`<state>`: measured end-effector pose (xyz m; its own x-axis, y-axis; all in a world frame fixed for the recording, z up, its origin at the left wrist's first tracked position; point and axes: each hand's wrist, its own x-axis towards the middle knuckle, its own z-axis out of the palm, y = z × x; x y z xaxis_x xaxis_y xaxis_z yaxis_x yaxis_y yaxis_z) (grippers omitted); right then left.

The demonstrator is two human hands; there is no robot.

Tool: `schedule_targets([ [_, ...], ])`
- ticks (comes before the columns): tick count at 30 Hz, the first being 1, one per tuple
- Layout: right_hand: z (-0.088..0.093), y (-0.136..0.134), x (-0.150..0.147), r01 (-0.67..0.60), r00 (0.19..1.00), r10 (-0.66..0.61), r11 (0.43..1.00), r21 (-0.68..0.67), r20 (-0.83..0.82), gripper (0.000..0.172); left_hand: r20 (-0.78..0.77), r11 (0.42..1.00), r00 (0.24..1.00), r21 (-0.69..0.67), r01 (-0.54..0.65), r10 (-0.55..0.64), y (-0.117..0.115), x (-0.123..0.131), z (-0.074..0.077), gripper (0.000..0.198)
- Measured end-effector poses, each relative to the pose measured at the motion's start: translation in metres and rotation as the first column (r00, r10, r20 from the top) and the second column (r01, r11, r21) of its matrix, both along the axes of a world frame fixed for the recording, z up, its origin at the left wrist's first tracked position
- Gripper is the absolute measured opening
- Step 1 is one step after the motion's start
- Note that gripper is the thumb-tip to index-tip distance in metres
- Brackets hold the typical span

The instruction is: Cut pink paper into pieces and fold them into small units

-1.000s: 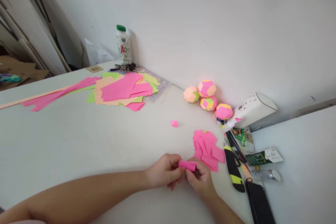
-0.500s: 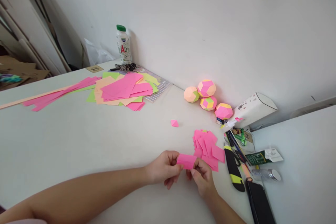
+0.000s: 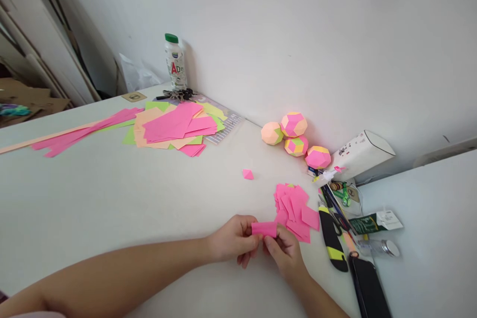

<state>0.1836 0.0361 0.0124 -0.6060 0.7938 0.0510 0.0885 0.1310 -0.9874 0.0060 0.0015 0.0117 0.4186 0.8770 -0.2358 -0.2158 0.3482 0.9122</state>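
Observation:
A small pink piece of paper (image 3: 264,229) is held between my two hands, just above the table. My left hand (image 3: 238,239) pinches its left end, thumb in front and fingers behind. My right hand (image 3: 285,249) grips the right end, its thumb pressed along the lower edge. The paper shows as a narrow strip, apparently folded lengthwise. Just beyond my right hand lies a loose pile of pink paper pieces (image 3: 294,207). A little folded pink paper shape (image 3: 248,174) sits alone on the table farther off.
Several faceted paper balls (image 3: 294,124) rest against the wall. Pink, peach and green sheets (image 3: 173,124) overlap a clear ruler, with keys (image 3: 176,95) and a white bottle (image 3: 175,62) behind. A black-and-yellow cutter (image 3: 333,238), a tube (image 3: 376,221) and a black case (image 3: 368,285) line the right side.
The pink paper now looks narrower from top to bottom, its lower edge folded up. My right thumb has moved left along that edge, while my left hand has hardly moved.

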Motion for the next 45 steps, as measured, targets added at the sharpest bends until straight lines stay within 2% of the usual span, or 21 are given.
schedule_targets([
  [5,-0.006,0.001,0.004,0.095,0.995,-0.097,0.993,-0.07,-0.023,0.018,0.003,0.999,0.999,-0.036,-0.038,0.038,-0.002,0.0,0.002,0.018],
  [10,-0.013,0.003,0.006,0.189,0.976,-0.203,0.969,-0.156,-0.079,0.023,0.103,0.991,0.986,-0.053,-0.125,0.13,-0.001,0.0,0.004,0.026],
  [13,-0.007,0.002,0.002,0.17,0.983,-0.178,0.976,-0.139,-0.048,0.022,0.184,0.988,0.97,-0.022,-0.155,0.156,0.0,0.002,0.003,0.035],
  [17,0.001,0.0,-0.001,0.084,0.996,-0.084,0.994,-0.072,0.008,0.021,0.214,0.985,0.962,-0.003,-0.173,0.169,0.002,0.004,0.0,0.044],
  [19,0.0,0.0,0.0,0.083,0.996,-0.086,0.994,-0.072,-0.028,0.021,0.215,0.981,0.957,-0.011,-0.196,0.194,0.003,0.004,0.0,0.045],
  [23,-0.009,-0.001,0.005,0.129,0.966,-0.142,0.989,-0.072,-0.218,0.023,0.207,0.972,0.95,-0.019,-0.235,0.234,0.005,0.002,-0.002,0.046],
  [26,-0.013,-0.003,0.006,0.184,0.952,-0.168,0.982,0.037,-0.257,0.007,0.188,0.974,0.955,-0.03,-0.227,0.228,0.005,0.002,-0.003,0.046],
  [29,-0.014,-0.004,0.006,0.212,0.974,-0.19,0.954,0.212,-0.12,0.021,0.166,0.977,0.963,-0.027,-0.212,0.213,0.005,0.002,-0.002,0.044],
  [31,-0.014,-0.004,0.005,0.205,0.979,-0.199,0.942,0.267,-0.05,0.024,0.133,0.981,0.972,-0.013,-0.192,0.192,0.005,0.001,-0.001,0.041],
  [36,-0.007,0.0,0.002,0.22,0.975,-0.219,0.949,0.225,-0.032,0.01,0.005,0.997,0.998,0.045,-0.061,0.061,0.001,-0.002,0.005,0.04],
  [39,-0.001,0.0,0.0,0.192,0.981,-0.19,0.959,0.208,-0.03,0.016,-0.082,0.997,0.996,0.072,0.024,-0.018,-0.002,-0.004,0.008,0.044],
  [42,0.002,-0.001,-0.001,0.135,0.991,-0.13,0.98,0.145,-0.04,0.022,-0.143,0.997,0.989,0.071,0.039,-0.029,-0.003,-0.005,0.009,0.047],
  [45,0.002,-0.002,0.0,0.085,0.996,-0.083,0.991,0.104,-0.028,0.022,-0.117,0.996,0.993,0.087,0.019,-0.009,-0.003,-0.004,0.006,0.048],
])
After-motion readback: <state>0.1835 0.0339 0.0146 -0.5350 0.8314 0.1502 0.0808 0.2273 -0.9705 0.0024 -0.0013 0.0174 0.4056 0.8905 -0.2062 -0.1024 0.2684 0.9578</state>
